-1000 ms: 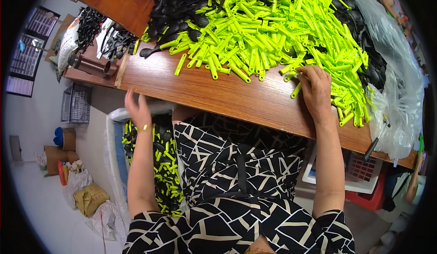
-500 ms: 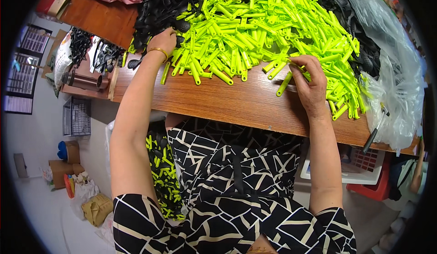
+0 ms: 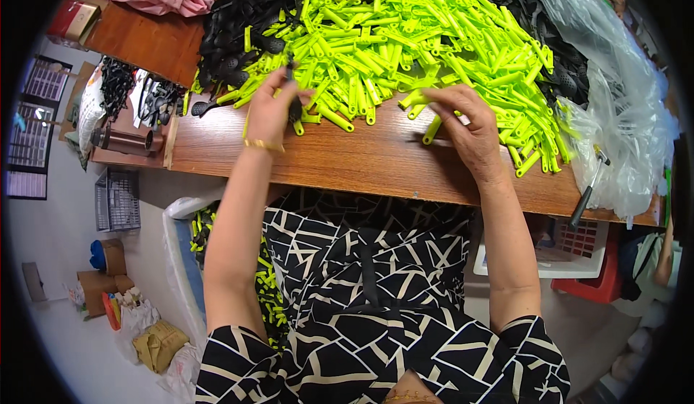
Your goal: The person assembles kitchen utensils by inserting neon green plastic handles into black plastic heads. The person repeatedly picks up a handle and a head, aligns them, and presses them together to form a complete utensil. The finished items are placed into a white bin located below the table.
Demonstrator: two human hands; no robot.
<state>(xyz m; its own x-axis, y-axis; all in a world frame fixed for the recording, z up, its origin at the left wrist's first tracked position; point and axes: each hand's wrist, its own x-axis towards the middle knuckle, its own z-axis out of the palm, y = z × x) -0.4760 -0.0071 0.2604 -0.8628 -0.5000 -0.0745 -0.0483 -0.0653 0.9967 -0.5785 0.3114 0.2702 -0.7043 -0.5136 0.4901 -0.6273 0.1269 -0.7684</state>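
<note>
Left hand (image 3: 270,109) just left the heap of matte black plastic pieces (image 3: 225,49), yeah?

— Yep. Half a second ago it was at the far-left side of the pile of slim lime-green plastic handles (image 3: 405,42). Now it's by that pile's near-left edge, fingers curled around one blurry black plastic piece (image 3: 294,107).

And the right hand (image 3: 471,125)?

— Barely moved: half-curled at the pile's near edge, handles by the fingertips. Can't tell if it's pinching one. So both kinds are now at the hands.
</note>
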